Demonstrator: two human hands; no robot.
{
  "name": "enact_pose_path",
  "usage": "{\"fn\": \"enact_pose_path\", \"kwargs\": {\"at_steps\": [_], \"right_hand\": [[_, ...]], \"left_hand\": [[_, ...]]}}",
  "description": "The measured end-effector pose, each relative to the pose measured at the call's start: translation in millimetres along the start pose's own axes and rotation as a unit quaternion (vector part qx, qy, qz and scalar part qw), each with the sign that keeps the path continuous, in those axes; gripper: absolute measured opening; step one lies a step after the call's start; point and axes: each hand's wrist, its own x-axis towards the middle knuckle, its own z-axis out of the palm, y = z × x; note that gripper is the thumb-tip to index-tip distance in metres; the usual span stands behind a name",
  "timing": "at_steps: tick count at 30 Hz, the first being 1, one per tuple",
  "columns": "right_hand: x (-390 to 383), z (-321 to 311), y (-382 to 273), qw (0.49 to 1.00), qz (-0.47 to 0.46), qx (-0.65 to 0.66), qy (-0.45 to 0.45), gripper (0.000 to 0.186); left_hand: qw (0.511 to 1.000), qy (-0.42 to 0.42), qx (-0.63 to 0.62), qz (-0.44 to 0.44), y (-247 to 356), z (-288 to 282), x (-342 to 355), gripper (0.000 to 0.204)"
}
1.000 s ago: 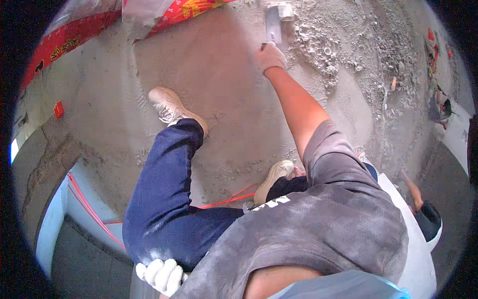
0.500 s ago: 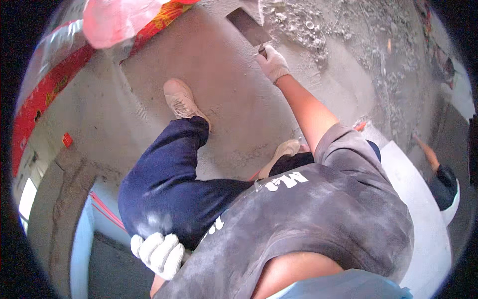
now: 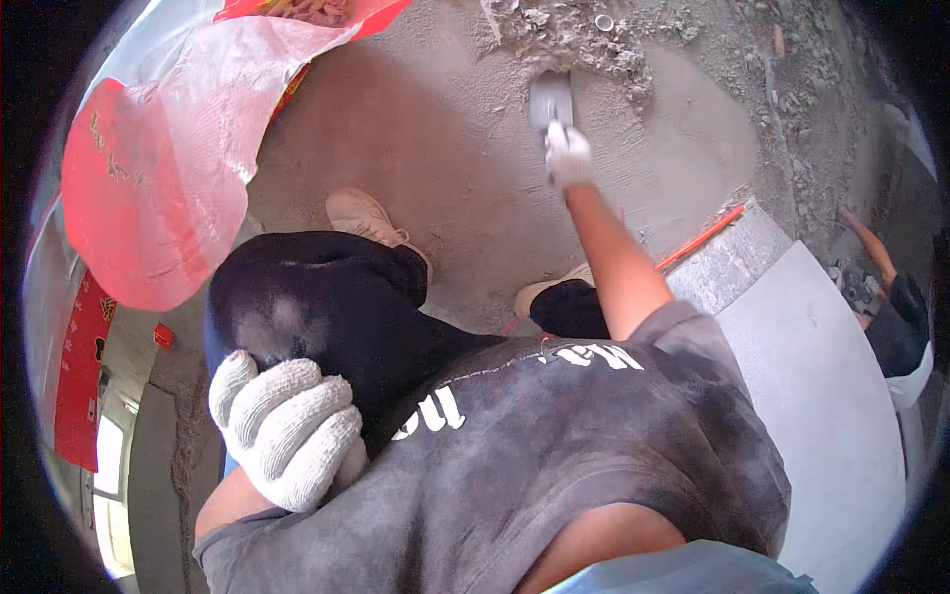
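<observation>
My right hand (image 3: 568,156), in a white knit glove, grips the handle of a flat rectangular plastering trowel (image 3: 540,103). The trowel's grey blade lies on wet grey mortar (image 3: 683,129), beside a rough heap of crumbly mortar (image 3: 579,45). In a thicker white glove, my left hand (image 3: 292,428) rests by my bent left knee, far from the trowel. Its fingers are curled in, and nothing shows sticking out of them; the palm side is hidden.
A red and clear plastic sheet (image 3: 158,188) hangs at the left. Right of me lie a large pale board (image 3: 811,386) and an orange-red strip (image 3: 703,238). My pale shoes (image 3: 366,216) stand on the grey floor. Another person's arm (image 3: 873,247) reaches in at far right.
My right hand has brought the trowel nearer the mortar heap, and its blade has turned more upright in view. My left hand appears larger and further left. The plastic sheet fills more of the view.
</observation>
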Motion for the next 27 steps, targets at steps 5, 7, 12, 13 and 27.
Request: {"fn": "enact_pose_path", "kwargs": {"at_steps": [5, 7, 12, 13, 27], "right_hand": [[76, 29, -85, 0.989, 0.112, 0.087, -0.04, 0.036], [82, 29, -103, 0.99, 0.101, 0.089, -0.042, 0.035], [75, 12, -118, 0.994, 0.07, 0.07, -0.048, 0.034], [70, 5, -119, 0.994, 0.066, 0.062, -0.057, 0.034], [-114, -159, -299, 0.966, -0.032, -0.21, -0.147, 0.031]], "left_hand": [[0.999, -0.04, 0.005, 0.005, -5, -3, 1, 0.023], [1.0, -0.019, 0.016, 0.008, -2, -1, -5, 0.023], [1.0, 0.023, 0.019, 0.005, 9, 6, -23, 0.022], [0.999, 0.029, 0.012, 0.01, 13, 7, -24, 0.022], [0.993, 0.11, -0.046, -0.002, 12, 20, 22, 0.028]]}}
